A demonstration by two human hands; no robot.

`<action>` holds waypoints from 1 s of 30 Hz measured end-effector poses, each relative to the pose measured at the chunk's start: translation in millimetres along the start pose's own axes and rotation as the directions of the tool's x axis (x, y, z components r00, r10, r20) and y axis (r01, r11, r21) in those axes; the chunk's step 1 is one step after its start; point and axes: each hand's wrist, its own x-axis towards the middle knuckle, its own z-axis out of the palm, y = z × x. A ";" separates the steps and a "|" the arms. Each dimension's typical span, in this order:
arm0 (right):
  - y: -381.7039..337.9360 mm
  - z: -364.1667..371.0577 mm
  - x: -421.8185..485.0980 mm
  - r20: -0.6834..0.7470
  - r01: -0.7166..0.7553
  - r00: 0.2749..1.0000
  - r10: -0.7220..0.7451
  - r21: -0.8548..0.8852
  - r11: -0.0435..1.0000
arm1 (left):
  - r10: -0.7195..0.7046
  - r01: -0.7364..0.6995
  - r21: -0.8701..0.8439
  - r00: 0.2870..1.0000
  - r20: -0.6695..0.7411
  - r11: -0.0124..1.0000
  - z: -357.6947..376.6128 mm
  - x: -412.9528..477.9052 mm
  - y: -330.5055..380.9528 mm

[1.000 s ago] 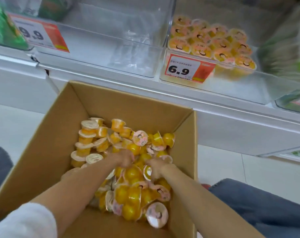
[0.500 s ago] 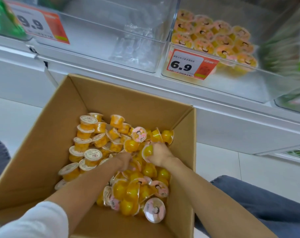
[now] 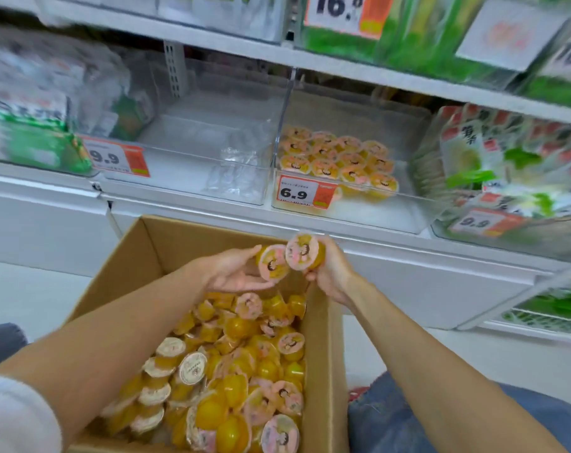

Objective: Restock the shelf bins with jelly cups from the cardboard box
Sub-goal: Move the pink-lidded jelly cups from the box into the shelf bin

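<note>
Yellow jelly cups fill cardboard box [image 3: 121, 276]. Left hand [image 3: 235, 273] w/ fingers curled round one cup [image 3: 272, 263], right hand [image 3: 330, 273] pinching another cup [image 3: 302, 251], both above box, below 6.9 bin [image 3: 359, 210].

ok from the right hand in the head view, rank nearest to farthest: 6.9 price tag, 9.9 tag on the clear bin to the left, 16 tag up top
From the right hand:
1. 6.9 price tag, just above it on the jelly cup bin.
2. 9.9 tag, up and to the left.
3. 16 tag, top shelf, farthest.
</note>
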 end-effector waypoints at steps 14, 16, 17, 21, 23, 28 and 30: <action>-167.2 -73.5 -28.6 -0.013 0.353 0.935 -0.355 -0.084 0.932 | 0.692 -0.510 0.718 0.720 0.053 0.475 161.5 -23.2 138.3; -180.8 -97.6 -17.4 -0.091 0.348 0.924 -0.372 -0.205 0.915 | 0.705 -0.501 0.773 0.702 0.102 0.388 179.7 -6.3 155.0; -184.8 -109.6 -9.2 -0.129 0.333 0.917 -0.377 -0.270 0.904 | 0.694 -0.487 0.799 0.709 0.125 0.353 188.0 3.9 160.9; -190.5 -146.1 26.3 -0.225 0.125 0.929 -0.293 -0.556 0.822 | 0.549 -0.305 0.921 0.826 0.129 0.243 200.1 45.5 170.0; -191.6 -155.8 41.1 -0.220 -0.012 0.959 -0.179 -0.661 0.750 | 0.477 -0.218 0.968 0.868 0.135 0.122 199.5 65.2 172.3; -190.7 -158.7 63.3 -0.143 -0.204 0.978 0.150 -0.774 0.599 | 0.407 -0.108 0.986 0.901 0.150 -0.123 191.6 88.9 165.8; -188.0 -158.4 71.9 -0.153 -0.257 0.962 0.225 -0.780 0.571 | 0.435 -0.110 0.986 0.887 0.155 -0.126 182.6 94.6 163.7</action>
